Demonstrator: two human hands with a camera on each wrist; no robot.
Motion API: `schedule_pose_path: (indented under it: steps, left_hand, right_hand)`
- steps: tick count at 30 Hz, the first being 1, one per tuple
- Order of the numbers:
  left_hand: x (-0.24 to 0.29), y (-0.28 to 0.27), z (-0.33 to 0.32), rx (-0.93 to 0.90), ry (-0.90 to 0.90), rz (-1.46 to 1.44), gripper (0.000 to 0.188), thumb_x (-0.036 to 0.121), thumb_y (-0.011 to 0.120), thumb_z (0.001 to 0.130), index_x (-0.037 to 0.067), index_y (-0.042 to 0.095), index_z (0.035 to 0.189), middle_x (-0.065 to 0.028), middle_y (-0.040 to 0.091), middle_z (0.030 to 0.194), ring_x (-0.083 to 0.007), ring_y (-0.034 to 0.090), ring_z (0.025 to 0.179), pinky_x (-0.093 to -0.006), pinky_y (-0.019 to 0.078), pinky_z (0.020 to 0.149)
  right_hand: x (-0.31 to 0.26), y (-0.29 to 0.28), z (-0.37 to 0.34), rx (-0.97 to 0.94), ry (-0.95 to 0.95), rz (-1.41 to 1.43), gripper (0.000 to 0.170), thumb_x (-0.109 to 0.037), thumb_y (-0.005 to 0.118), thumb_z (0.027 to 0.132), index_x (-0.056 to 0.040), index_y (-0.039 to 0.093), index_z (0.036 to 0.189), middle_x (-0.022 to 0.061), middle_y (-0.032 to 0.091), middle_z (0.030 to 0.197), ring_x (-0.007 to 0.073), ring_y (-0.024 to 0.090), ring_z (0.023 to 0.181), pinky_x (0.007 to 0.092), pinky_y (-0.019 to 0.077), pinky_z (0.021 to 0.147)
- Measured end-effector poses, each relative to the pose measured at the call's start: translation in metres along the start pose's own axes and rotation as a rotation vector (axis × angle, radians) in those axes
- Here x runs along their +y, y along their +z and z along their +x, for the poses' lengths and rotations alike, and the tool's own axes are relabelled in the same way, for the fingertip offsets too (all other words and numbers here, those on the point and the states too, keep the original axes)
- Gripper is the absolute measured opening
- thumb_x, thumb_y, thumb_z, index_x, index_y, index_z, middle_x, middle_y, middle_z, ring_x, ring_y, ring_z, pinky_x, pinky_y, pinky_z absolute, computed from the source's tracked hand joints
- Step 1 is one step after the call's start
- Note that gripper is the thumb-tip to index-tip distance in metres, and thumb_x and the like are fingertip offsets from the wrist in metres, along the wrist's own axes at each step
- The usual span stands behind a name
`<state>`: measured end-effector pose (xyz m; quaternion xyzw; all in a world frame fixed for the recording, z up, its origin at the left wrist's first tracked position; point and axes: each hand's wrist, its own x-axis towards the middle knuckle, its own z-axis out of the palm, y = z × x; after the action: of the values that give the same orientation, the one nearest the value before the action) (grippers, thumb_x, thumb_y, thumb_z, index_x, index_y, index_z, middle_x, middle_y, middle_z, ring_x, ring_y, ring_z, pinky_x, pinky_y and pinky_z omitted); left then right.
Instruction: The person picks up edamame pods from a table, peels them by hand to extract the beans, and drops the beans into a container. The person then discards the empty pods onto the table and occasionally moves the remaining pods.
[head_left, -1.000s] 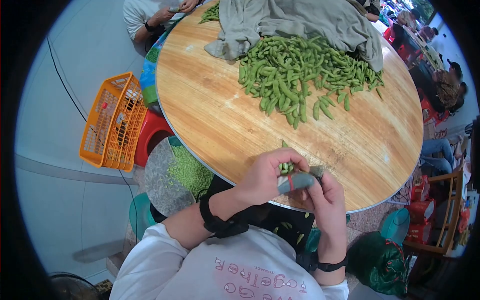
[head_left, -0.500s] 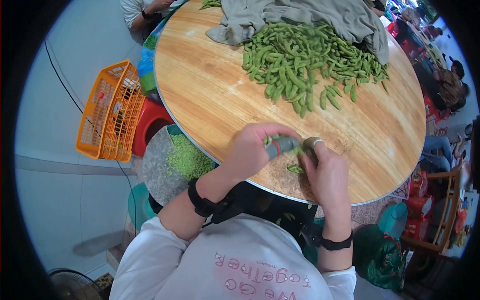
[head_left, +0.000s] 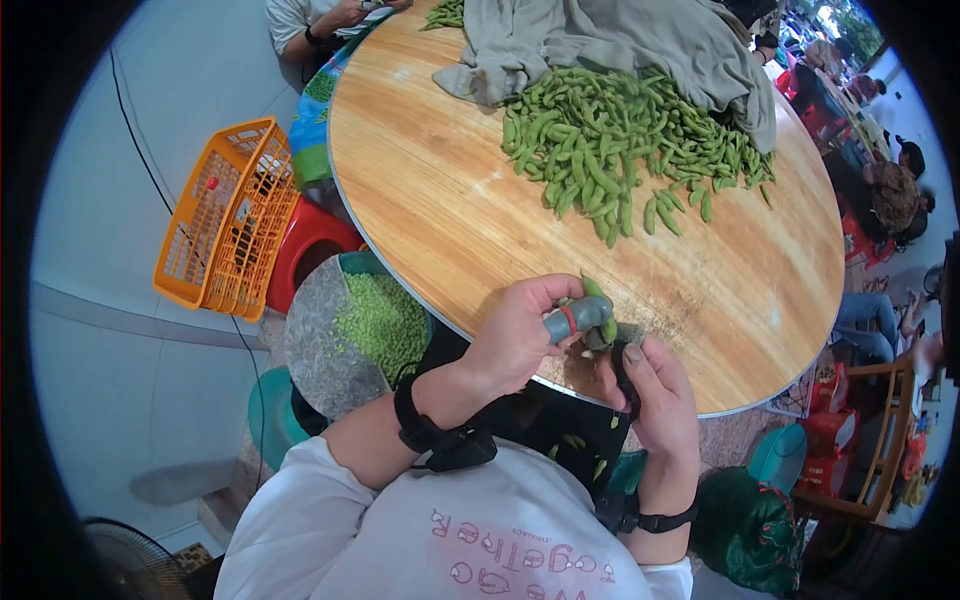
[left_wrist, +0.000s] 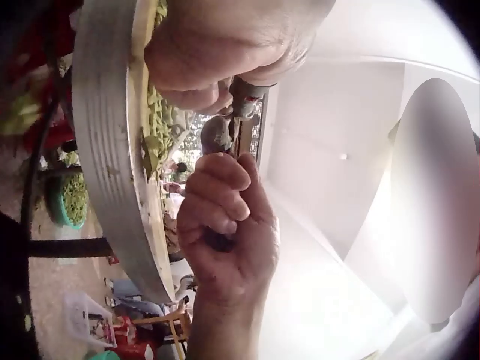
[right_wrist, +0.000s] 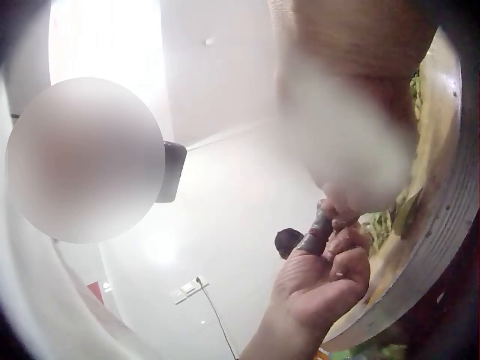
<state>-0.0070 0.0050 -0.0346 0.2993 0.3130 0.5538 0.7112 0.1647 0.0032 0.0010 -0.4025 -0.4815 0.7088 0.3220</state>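
A pod [head_left: 610, 330] sits over the table's [head_left: 430, 180] near edge, pinched in the left hand [head_left: 518, 335], whose grey wrap [head_left: 560, 324] partly covers it. The right hand [head_left: 662, 395] curls round a dark thing [head_left: 625, 378], mostly hidden. Beyond: heaped pods [head_left: 590, 140], cloth [head_left: 610, 50].

The head view looks forward and down over the round table [head_left: 430, 200]; the wrist views, close by its near edge, face inward, sharing left hand [right_wrist: 322, 281] and right hand [left_wrist: 229, 229].

Orange basket [head_left: 225, 235] beside a red stool [head_left: 302, 232], fan [head_left: 130, 560], wooden chair [head_left: 898, 435], dark green bag [head_left: 750, 530]
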Motion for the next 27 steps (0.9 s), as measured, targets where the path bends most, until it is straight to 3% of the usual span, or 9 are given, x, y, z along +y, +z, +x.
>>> schedule_pose_path:
  steps: [6, 11, 14, 16, 18, 20, 21, 23, 27]
  left_hand:
    - [0.009, 0.009, -0.004, 0.026, 0.046, 0.151, 0.008, 0.010, 0.058, 0.085, 0.003, 0.059, 0.090, 0.0008, 0.057, 0.075, -0.0008, 0.045, 0.060, -0.0149, 0.0325, 0.052]
    - [0.003, 0.010, -0.002, 0.029, 0.110, 0.244, 0.010, 0.011, 0.060, 0.084, 0.003, 0.059, 0.089, 0.0003, 0.057, 0.077, -0.0011, 0.045, 0.060, -0.0165, 0.0316, 0.051]
    - [0.008, 0.008, 0.000, -0.191, 0.102, 0.278, 0.013, 0.012, 0.060, 0.083, 0.001, 0.058, 0.090, 0.0006, 0.055, 0.078, -0.0018, 0.044, 0.059, -0.0167, 0.0308, 0.050]
    - [0.011, -0.002, 0.001, -0.375, -0.177, -0.102, 0.014, 0.013, 0.058, 0.082, 0.001, 0.057, 0.090, 0.0012, 0.053, 0.078, -0.0022, 0.043, 0.058, -0.0161, 0.0312, 0.051]
    - [0.013, 0.000, 0.002, -0.414, -0.226, -0.174, 0.014, 0.014, 0.056, 0.083, 0.002, 0.056, 0.091, 0.0016, 0.051, 0.077, -0.0023, 0.042, 0.057, -0.0158, 0.0299, 0.050]
    - [0.011, 0.010, 0.000, -0.170, -0.242, -0.036, 0.012, 0.011, 0.057, 0.083, 0.002, 0.055, 0.092, 0.0016, 0.052, 0.079, -0.0024, 0.045, 0.059, -0.0148, 0.0333, 0.052]
    - [0.006, 0.016, 0.004, -0.174, 0.020, 0.219, 0.013, 0.008, 0.061, 0.082, 0.003, 0.055, 0.092, 0.0017, 0.054, 0.078, -0.0044, 0.049, 0.063, -0.0173, 0.0404, 0.057]
    - [0.005, 0.018, 0.005, -0.105, 0.003, 0.338, 0.015, 0.006, 0.062, 0.080, 0.003, 0.055, 0.092, 0.0019, 0.054, 0.078, -0.0052, 0.051, 0.066, -0.0191, 0.0426, 0.061]
    - [0.021, 0.022, 0.007, -0.058, -0.015, 0.656, 0.020, 0.002, 0.065, 0.077, 0.003, 0.056, 0.095, 0.0011, 0.058, 0.080, -0.0050, 0.054, 0.075, -0.0213, 0.0452, 0.068]
  right_hand:
    - [0.000, -0.001, -0.001, -0.080, 0.035, 0.255, 0.022, -0.018, 0.041, 0.094, -0.0020, 0.048, 0.082, 0.0008, 0.046, 0.061, 0.0059, 0.037, 0.050, 0.0193, 0.0303, 0.047]
    - [0.001, 0.000, -0.001, -0.029, 0.032, 0.225, 0.018, -0.015, 0.042, 0.093, -0.0015, 0.050, 0.084, 0.0007, 0.047, 0.061, 0.0052, 0.038, 0.050, 0.0184, 0.0298, 0.046]
    - [0.003, -0.001, -0.003, 0.005, 0.028, 0.185, 0.014, -0.012, 0.044, 0.092, -0.0014, 0.051, 0.087, 0.0005, 0.048, 0.061, 0.0046, 0.038, 0.049, 0.0172, 0.0283, 0.044]
    - [0.000, 0.001, -0.007, -0.054, 0.154, 0.371, 0.014, -0.012, 0.044, 0.092, -0.0014, 0.051, 0.088, -0.0002, 0.048, 0.061, 0.0046, 0.037, 0.048, 0.0168, 0.0272, 0.043]
    - [0.000, -0.001, -0.006, -0.081, 0.192, 0.418, 0.014, -0.013, 0.044, 0.092, -0.0014, 0.051, 0.089, -0.0004, 0.047, 0.061, 0.0047, 0.036, 0.046, 0.0169, 0.0265, 0.041]
    - [0.002, -0.001, -0.002, -0.014, 0.119, 0.351, 0.012, -0.012, 0.047, 0.091, -0.0015, 0.052, 0.087, -0.0006, 0.049, 0.063, 0.0039, 0.038, 0.048, 0.0168, 0.0280, 0.043]
    - [0.004, 0.001, -0.001, -0.016, 0.115, 0.345, 0.012, -0.012, 0.047, 0.091, -0.0015, 0.052, 0.087, -0.0006, 0.049, 0.063, 0.0039, 0.038, 0.048, 0.0168, 0.0280, 0.043]
    - [0.008, 0.003, 0.000, 0.231, -0.087, -0.234, 0.011, -0.009, 0.049, 0.090, -0.0016, 0.054, 0.084, -0.0014, 0.051, 0.064, 0.0030, 0.041, 0.051, 0.0161, 0.0295, 0.045]
    - [0.002, -0.004, 0.005, 0.187, -0.007, -0.034, 0.011, -0.009, 0.049, 0.090, -0.0014, 0.054, 0.083, -0.0014, 0.051, 0.062, 0.0032, 0.040, 0.049, 0.0171, 0.0304, 0.044]
